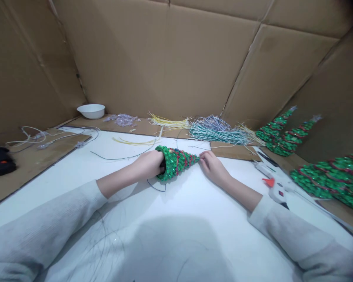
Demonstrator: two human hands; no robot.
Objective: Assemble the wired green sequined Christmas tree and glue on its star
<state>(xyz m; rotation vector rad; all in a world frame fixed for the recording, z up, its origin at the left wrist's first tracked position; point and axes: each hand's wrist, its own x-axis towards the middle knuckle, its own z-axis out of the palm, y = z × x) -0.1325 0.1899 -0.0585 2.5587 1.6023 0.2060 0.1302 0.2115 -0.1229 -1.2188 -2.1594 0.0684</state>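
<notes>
A small green beaded Christmas tree (pixel 175 162) with red garland lies sideways in front of me, its wide base to the left and its tip to the right. My left hand (pixel 151 164) holds it at the open base, with the fingers reaching inside and hidden there. At the pointed end, my right hand (pixel 211 164) is closed in a pinch on the tip. Whether a thin wire is also between those fingers is too small to tell. A dark wire (pixel 157 190) curves out below the base, touching the white tabletop (pixel 176 223).
Finished trees (pixel 338 178) stand at the right, by a glue gun (pixel 278 192). Teal wires (pixel 220 133) and yellow wires (pixel 170 121) lie at the back with clear star pieces (pixel 123 119) and a white bowl (pixel 91 111). A black-orange tool (pixel 0 160) sits left. Cardboard walls (pixel 164 58) surround the table.
</notes>
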